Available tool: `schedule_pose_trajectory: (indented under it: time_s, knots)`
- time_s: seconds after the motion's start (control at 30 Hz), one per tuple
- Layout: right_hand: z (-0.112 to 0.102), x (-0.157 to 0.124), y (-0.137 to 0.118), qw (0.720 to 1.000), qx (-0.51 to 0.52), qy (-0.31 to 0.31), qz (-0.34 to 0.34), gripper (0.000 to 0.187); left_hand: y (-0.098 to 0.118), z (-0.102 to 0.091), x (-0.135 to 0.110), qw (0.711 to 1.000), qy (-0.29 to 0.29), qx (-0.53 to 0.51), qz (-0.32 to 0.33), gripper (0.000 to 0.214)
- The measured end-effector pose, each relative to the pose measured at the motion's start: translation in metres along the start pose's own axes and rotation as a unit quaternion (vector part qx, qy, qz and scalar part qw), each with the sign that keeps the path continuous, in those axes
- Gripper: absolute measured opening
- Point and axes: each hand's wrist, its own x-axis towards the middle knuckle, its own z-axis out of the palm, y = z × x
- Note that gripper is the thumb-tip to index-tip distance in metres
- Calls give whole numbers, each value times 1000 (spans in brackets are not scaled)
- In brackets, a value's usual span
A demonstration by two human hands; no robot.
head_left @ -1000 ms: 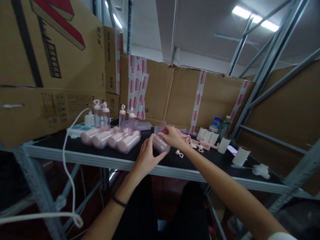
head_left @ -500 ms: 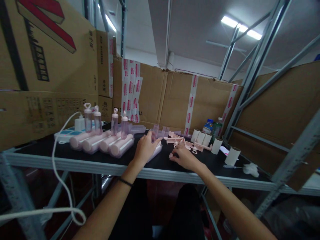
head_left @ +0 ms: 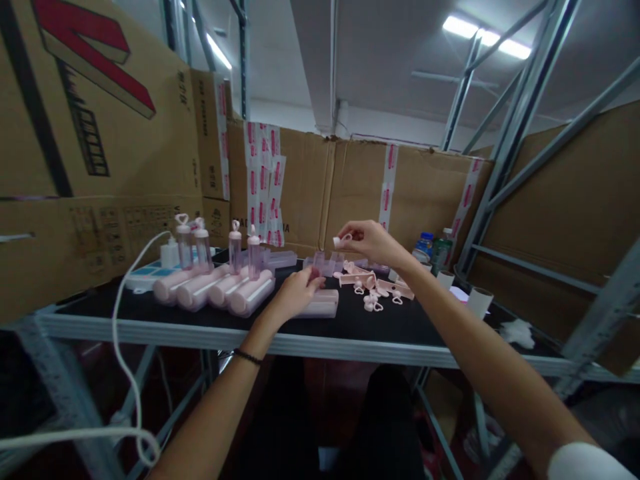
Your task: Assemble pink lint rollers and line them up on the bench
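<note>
My right hand (head_left: 373,241) is raised above the table, pinching a small pale-pink cap with a ring-shaped loop (head_left: 341,241). Lower and to the left, my left hand (head_left: 299,291) curls its fingers round what looks like a translucent tube (head_left: 319,259), partly hidden by them. Under that hand lies a pink rounded case (head_left: 323,305), its left end covered. Loose pink caps with heart-shaped loops (head_left: 373,303) lie right of the case. Several similar pink cases (head_left: 253,293) lie in a row at left, with capped clear tubes (head_left: 255,257) upright on them.
Pink bracket-like pieces (head_left: 357,277) and translucent lilac parts (head_left: 280,259) lie toward the cardboard wall (head_left: 295,187). White cylinders (head_left: 479,302), bottles (head_left: 442,250) and crumpled tissue (head_left: 517,332) are at right. A power strip (head_left: 150,277) with a white cable (head_left: 116,333) sits at left.
My right hand has risen from the table beside the loose pink parts and now holds a cap in the air. The left hand stays near the case. The view has shifted slightly.
</note>
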Motion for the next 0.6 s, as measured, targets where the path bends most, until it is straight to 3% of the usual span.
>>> schedule_pose_trajectory:
  time_s: [0.17, 0.3, 0.4, 0.6]
  knots:
    - [2, 30, -8, 990, -7, -137, -40, 26, -2, -3, 5, 998, -35, -43, 15, 16]
    - [3, 34, -18, 979, -36, -193, -58, 21, 2, 2, 9, 997, 6, -71, 20, 24]
    - [9, 32, -19, 984, -12, -169, -47, 21, 7, 13, 13, 993, 57, -102, 3, 27]
    - [43, 20, -5, 986, 146, -54, 66, 22, 16, 32, 15, 984, 131, -125, -5, 29]
